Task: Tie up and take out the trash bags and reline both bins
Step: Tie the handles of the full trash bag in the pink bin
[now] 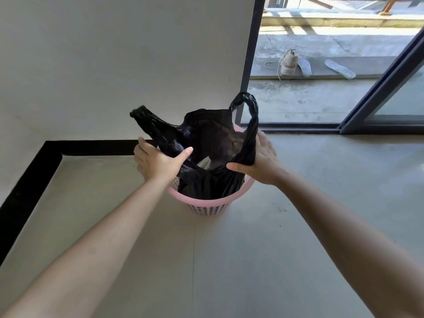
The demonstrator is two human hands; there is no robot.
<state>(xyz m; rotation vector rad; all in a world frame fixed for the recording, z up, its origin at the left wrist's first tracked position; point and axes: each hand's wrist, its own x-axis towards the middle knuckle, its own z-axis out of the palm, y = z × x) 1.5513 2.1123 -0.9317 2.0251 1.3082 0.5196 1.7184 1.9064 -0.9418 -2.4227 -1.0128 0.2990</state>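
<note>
Head view: your left hand (158, 162) and right hand (261, 161) clamp the untied black plastic bag (213, 138) in its pink perforated bin (206, 208); tying, removal and relining remain.

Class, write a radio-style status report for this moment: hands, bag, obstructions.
Left hand grips one handle of black bag, right hand the other. Bag open, untied, inside pink bin. Nothing above it.

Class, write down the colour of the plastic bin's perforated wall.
Pink plastic bin, dotted with small holes; head view.
</note>
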